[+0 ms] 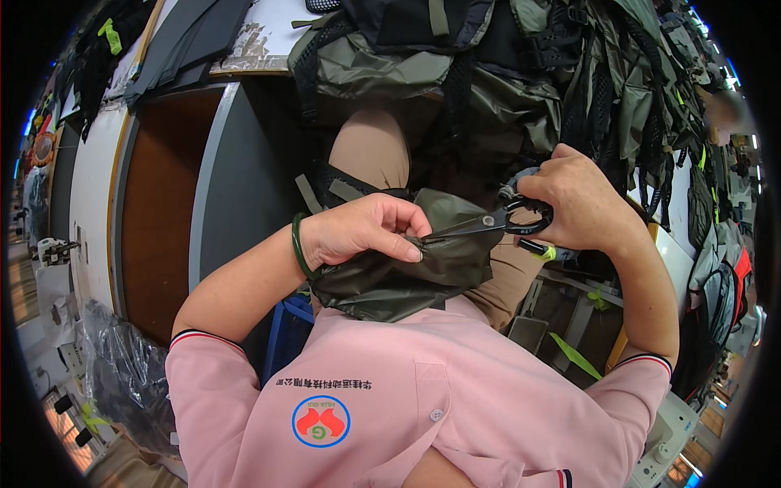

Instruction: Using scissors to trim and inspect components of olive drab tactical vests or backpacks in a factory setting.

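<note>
A dark olive fabric piece (366, 289), apparently part of a bag, lies bunched across my lap. My left hand (366, 232), with a green bangle at the wrist, pinches a fold of it between thumb and fingers. My right hand (582, 199) is closed around the black handles of a pair of scissors (489, 220). Their narrow blades point left and reach the fabric close to my left fingertips. Whether the tips are in the cloth or only against it, I cannot tell. A dark strap with grey webbing (346, 190) lies beyond my left wrist.
Olive and black backpacks (382, 69) are heaped on the table ahead, with more straps and fabric hanging at the right. Left of my legs stands a grey panel (236, 179) beside a brown compartment. Clear plastic bags (122, 366) lie at the lower left.
</note>
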### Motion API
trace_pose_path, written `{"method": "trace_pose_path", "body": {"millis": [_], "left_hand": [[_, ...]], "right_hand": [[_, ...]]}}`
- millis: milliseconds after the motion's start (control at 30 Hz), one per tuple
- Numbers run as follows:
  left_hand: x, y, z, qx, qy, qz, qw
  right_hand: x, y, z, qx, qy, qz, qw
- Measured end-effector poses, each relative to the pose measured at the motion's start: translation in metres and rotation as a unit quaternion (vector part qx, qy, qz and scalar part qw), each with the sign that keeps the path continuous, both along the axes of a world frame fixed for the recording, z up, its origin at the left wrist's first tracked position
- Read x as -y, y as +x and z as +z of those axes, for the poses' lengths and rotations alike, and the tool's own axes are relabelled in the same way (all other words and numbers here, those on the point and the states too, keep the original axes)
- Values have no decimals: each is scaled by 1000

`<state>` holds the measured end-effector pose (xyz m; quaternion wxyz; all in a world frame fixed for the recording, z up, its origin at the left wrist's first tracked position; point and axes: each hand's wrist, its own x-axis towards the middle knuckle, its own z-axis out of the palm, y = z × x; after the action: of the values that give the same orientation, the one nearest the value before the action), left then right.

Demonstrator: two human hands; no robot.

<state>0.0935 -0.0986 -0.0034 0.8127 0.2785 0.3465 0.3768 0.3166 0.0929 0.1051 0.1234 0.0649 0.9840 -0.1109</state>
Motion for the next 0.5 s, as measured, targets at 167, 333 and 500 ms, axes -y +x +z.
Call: {"method": "trace_pose_path", "body": {"millis": [167, 333, 500], "left_hand": [[-1, 1, 1, 9, -4, 12, 1000], [-2, 6, 7, -4, 1, 40, 999], [4, 9, 19, -219, 114, 81, 966]], "right_hand": [[-2, 3, -2, -22, -17, -16, 999], [6, -11, -22, -130, -182, -49, 973], [27, -15, -47, -34, -366, -125, 922]]}}
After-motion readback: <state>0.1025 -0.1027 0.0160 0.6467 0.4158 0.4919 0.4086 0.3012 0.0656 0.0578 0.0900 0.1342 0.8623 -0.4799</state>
